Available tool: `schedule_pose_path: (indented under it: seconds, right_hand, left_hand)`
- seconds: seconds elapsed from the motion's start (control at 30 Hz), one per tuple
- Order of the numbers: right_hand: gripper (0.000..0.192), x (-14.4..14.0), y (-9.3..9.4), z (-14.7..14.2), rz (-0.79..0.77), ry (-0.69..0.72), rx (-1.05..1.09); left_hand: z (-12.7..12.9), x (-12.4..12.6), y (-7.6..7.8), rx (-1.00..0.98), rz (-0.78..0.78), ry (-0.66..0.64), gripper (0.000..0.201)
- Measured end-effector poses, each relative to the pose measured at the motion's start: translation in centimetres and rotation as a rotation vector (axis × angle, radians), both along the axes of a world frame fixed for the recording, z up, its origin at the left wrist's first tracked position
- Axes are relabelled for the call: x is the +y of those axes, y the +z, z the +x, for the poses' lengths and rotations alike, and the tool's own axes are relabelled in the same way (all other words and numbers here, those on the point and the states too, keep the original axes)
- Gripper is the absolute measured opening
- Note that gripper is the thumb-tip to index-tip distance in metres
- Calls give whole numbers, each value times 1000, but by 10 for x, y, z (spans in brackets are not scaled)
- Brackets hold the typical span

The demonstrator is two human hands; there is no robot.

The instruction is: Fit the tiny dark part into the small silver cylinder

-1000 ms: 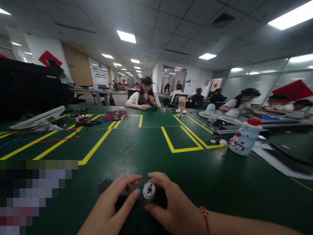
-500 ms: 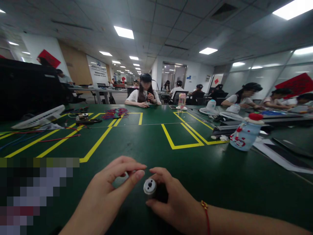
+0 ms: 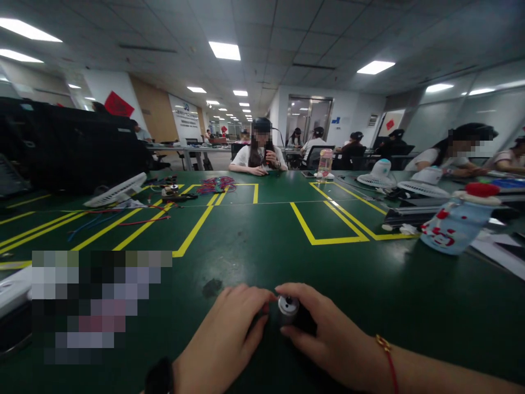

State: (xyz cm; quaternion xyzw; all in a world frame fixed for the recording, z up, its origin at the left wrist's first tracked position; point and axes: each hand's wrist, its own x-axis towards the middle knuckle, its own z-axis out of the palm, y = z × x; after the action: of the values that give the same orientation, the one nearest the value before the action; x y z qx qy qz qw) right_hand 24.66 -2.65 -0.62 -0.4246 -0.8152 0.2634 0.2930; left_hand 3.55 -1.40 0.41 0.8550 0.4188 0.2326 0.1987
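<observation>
Head view: small motor (image 3: 288, 306) upright, shaft end up, between both hands.

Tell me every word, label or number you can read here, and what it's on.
Nothing can be read.
White wall sign: blue logo and lines of text, too blurred.
Red diamond posters: no legible characters.
Small blue sign by the door: too small.
Bottle with red pattern: no readable label.
Motor between the hands: no visible marking.

Green table (image 3: 246, 241) with yellow line markings. On it: white fan grille (image 3: 115, 191) and loose wires (image 3: 123, 219) at left; wire bundle (image 3: 216, 184) at upper centre; pink bottle (image 3: 325, 163); white fans (image 3: 410, 183), patterned bottle (image 3: 455, 224) at right.
</observation>
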Motion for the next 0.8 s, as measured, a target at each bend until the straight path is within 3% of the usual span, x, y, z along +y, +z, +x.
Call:
schedule_pose_path:
  seconds: [0.13, 0.27, 0.37, 0.5, 0.6, 0.67, 0.73, 0.8]
  right_hand:
    - [49, 7, 8, 34, 44, -192, 6]
    - [58, 15, 12, 126, 197, -623, -42]
    - [65, 11, 15, 199, 83, -929, -150]
    - [65, 1, 13, 254, -38, -993, -241]
    - [58, 0, 8, 265, 0, -957, -313]
    - [64, 2, 7, 258, 147, -1010, -426]
    - [70, 4, 9, 234, 401, -997, -515]
    - [62, 4, 13, 191, 558, -775, -500]
  left_hand:
    - [0, -1, 3, 17, 1, -31, 34]
    - [-4, 0, -1, -119, -107, 6, 39]
    - [-12, 2, -3, -229, -212, 67, 45]
    - [-34, 8, -3, -337, -317, 153, 42]
    - [-49, 14, -8, -407, -383, 202, 41]
    - [-54, 17, -11, -469, -412, 227, 40]
    - [-53, 19, -13, -503, -418, 241, 38]
    - [-50, 19, -14, -490, -406, 241, 36]
